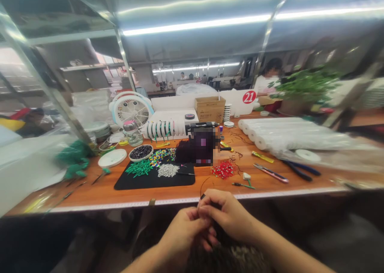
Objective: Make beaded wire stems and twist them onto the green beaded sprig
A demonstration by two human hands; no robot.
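Note:
My left hand (189,227) and my right hand (226,211) meet in front of the table's near edge, their fingertips pinched together. A thin dark cord (201,189) rises from between them in a curve, and a small dark piece (203,196) shows at my right fingertips. What my left fingers pinch is hidden. Beyond them, a black mat (180,181) carries green sticks (139,168), silver-grey beads (168,170) and mixed coloured beads (162,156). To its right lies a pile of red pieces (223,170). A dark bundle (183,152), partly blurred out, sits behind the mat.
A round dish of dark beads (141,152), a fan (132,111) and a row of white spools (165,129) stand at the left and back. Tweezers (271,173), blue-handled pliers (301,170) and plastic-wrapped rolls (288,133) lie right. A person (267,83) sits beyond.

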